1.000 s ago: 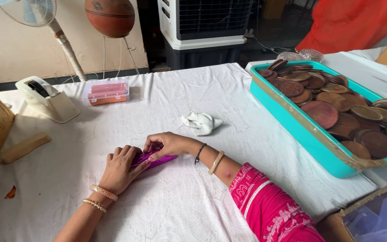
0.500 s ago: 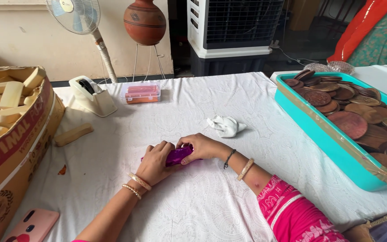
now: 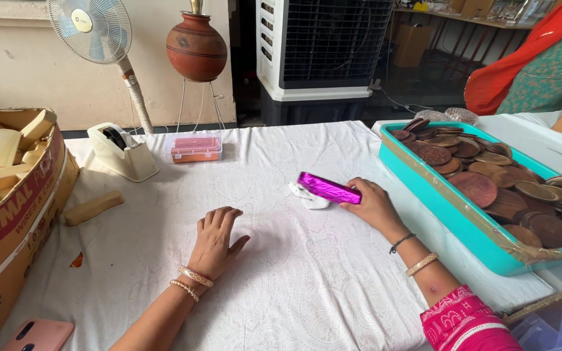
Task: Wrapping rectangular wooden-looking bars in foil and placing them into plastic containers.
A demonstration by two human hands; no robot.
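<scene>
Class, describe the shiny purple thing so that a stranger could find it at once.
Start at the turquoise tray of brown discs on the white-clothed table. Just left of it, the right hand holds a purple foil-wrapped bar above a crumpled white cloth. Nothing else there is glossy magenta.

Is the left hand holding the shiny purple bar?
No, the left hand lies flat on the white cloth; the right hand grips the purple bar.

Right hand [image 3: 373,207] grip on purple foil-wrapped block [image 3: 328,188], above crumpled white cloth [image 3: 308,196]; left hand [image 3: 216,242] flat on tablecloth [image 3: 294,286].
</scene>
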